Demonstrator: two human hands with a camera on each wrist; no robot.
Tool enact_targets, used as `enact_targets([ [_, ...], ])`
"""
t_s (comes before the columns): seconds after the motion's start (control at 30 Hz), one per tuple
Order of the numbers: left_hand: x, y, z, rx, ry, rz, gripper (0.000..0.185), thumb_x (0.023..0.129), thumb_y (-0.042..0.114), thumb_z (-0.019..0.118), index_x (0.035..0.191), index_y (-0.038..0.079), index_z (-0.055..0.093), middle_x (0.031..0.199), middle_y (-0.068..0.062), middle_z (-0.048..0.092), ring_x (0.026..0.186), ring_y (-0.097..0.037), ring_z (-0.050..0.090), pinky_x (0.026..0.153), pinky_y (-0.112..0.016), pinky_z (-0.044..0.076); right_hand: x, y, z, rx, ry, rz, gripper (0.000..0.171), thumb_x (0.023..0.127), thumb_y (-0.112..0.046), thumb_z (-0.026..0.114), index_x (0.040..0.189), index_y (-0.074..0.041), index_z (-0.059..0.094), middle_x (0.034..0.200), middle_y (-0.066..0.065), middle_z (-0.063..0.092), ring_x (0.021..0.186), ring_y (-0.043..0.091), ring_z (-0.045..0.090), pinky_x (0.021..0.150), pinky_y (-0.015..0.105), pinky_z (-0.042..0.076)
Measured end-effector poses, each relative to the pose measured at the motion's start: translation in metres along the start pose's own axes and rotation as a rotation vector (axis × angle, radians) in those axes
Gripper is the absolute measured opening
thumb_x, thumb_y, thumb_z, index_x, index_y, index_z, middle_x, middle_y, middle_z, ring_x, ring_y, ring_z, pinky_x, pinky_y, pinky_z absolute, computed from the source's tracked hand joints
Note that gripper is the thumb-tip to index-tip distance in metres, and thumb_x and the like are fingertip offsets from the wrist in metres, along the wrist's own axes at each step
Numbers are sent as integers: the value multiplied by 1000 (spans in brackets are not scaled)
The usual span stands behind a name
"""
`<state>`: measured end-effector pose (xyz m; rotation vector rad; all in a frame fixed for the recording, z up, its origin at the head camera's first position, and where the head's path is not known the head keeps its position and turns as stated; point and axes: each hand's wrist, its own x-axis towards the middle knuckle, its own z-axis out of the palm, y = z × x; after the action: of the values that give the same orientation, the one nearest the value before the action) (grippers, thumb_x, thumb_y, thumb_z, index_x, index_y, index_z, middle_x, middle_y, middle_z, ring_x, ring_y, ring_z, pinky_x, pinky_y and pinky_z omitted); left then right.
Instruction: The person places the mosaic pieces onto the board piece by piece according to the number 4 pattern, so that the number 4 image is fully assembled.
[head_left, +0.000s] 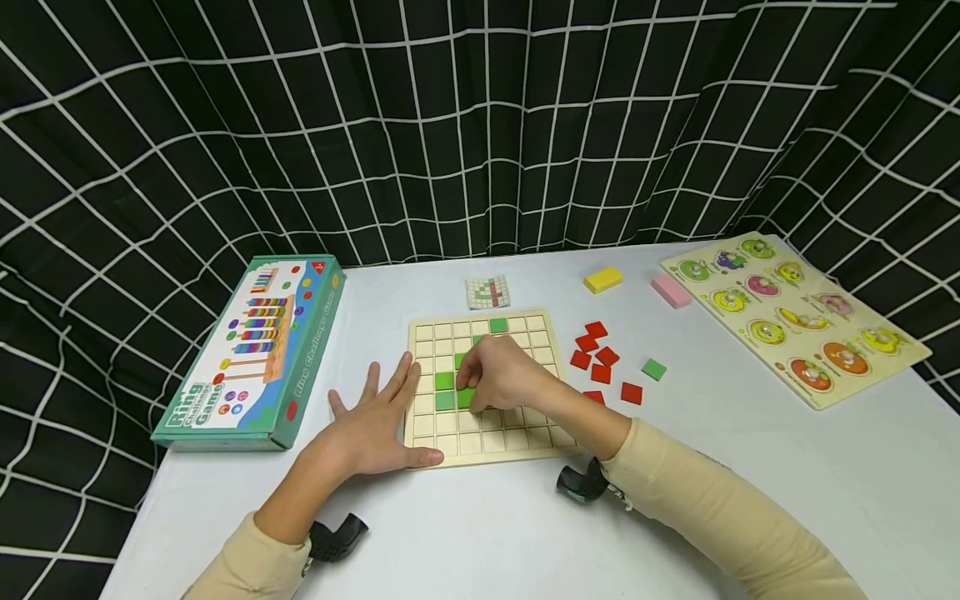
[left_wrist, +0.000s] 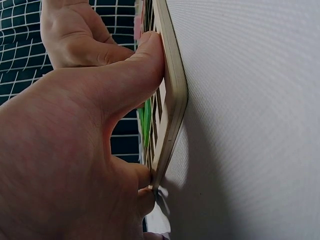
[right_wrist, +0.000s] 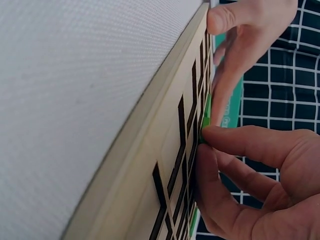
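board (head_left: 487,442) is being steadied by flat, open left hand (head_left: 375,425) | green tile (head_left: 465,398) is being pinched by right hand (head_left: 502,375) on board

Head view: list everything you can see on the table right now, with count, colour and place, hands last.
Grid board: one, pale wood, table centre.
Green tiles on the board: several, exact count hidden by the right hand, upper and left-middle cells.
Red tiles: about seven, loose, right of the board.
Loose green tile: one, beside the red ones.
Pattern card: one, white, behind the board.
Yellow block: one, far centre-right.
Pink block: one, next to the yellow.
Fruit puzzle: one, cream, right edge.
Game box: one, teal, left.
Table: white.
Backdrop: black, white grid.
Left hand: flat, pressing the board's left edge.
Right hand: pinching a green tile at the board.
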<state>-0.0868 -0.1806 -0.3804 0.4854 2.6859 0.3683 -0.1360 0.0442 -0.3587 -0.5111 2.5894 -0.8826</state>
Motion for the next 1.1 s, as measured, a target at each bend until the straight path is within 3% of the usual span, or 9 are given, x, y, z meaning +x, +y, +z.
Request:
enact_targets([
  [0.33, 0, -1, 1, 0, 7, 2, 128, 81, 77, 71, 169, 13, 5, 177, -1, -7, 159, -49, -3, 98, -95, 2, 0, -1, 1, -12, 9, 21, 28, 67, 6, 88, 84, -14, 79, 78, -1, 70, 77, 12, 60, 71, 23, 51],
  [0.6, 1, 0, 1, 11, 8, 2, 128, 81, 78, 71, 169, 13, 5, 177, -1, -7, 159, -50, -2, 98, -96, 3, -9, 3, -10, 34, 8, -17, 23, 72, 2, 87, 88, -12, 80, 83, -1, 73, 78, 12, 64, 74, 25, 53],
  [0.9, 1, 1, 1, 0, 8, -7, 128, 80, 76, 72, 169, 13, 6, 177, -2, -6, 160, -49, -3, 99, -95, 1, -23, 22, -29, 123, 24, -103, 18, 81, 0, 80, 96, -9, 80, 84, -2, 73, 77, 14, 65, 76, 30, 54],
  [1.1, 1, 1, 1, -7, 5, -7, 128, 80, 76, 72, 169, 13, 5, 177, -2, -6, 160, -49, -4, 99, -95, 0, -34, 38, -41, 136, 61, -114, 16, 84, -2, 78, 99, -9, 79, 83, -3, 73, 80, 14, 66, 80, 33, 53],
])
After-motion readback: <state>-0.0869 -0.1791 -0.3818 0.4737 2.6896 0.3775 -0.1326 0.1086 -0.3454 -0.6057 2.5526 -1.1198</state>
